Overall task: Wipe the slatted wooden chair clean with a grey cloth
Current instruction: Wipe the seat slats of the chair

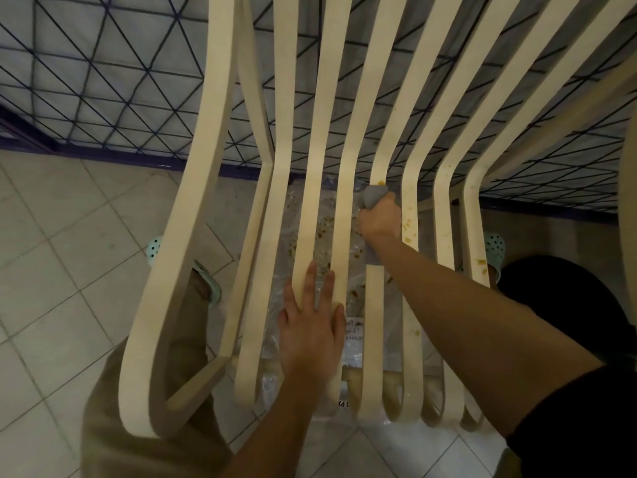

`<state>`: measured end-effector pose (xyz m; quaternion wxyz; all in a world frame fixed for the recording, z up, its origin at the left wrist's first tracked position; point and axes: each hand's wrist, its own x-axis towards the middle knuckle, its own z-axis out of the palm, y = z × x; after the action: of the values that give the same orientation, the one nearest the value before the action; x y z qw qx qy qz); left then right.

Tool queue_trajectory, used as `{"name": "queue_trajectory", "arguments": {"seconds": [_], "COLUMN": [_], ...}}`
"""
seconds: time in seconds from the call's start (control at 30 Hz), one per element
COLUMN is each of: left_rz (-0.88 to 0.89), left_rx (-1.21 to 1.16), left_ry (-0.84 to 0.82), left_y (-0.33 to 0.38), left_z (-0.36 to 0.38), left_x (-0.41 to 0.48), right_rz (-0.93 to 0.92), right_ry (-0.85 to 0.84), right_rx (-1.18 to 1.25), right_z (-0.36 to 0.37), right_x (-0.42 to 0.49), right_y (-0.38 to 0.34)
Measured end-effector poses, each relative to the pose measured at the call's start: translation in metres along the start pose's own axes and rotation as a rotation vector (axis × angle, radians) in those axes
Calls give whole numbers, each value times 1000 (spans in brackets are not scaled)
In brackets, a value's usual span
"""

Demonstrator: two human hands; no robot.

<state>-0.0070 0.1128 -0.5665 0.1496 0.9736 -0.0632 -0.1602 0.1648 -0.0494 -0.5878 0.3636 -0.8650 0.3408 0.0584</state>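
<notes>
The pale slatted wooden chair [286,188] fills the view from above, its slats bending where the seat meets the back. My right hand [379,220] is clenched on a grey cloth [373,196], wrapped around one middle slat near the bend. My left hand [312,326] lies flat, fingers spread, on two seat slats nearer the front. Brown-orange stains [408,224] dot the slats to the right of the cloth.
A clear plastic sheet [324,232] strewn with crumbs lies on the tiled floor [51,270] under the seat. A wall with a dark diagonal grid [103,81] stands behind the chair. My feet in mint clogs [155,246] flank the chair.
</notes>
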Motion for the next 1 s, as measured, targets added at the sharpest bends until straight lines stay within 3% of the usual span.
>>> {"name": "queue_trajectory", "arguments": {"seconds": [0.43,1.0], "left_rz": [-14,-12], "left_rx": [-2,9], "left_ry": [-41,30], "left_y": [-1,-1], "left_z": [1,5], "left_x": [1,1], "right_rz": [-4,-7], "right_ry": [-27,-3], "right_rx": [-17,44], "right_z": [-1,1], "right_x": [-37,-112], "right_y": [16,52]}}
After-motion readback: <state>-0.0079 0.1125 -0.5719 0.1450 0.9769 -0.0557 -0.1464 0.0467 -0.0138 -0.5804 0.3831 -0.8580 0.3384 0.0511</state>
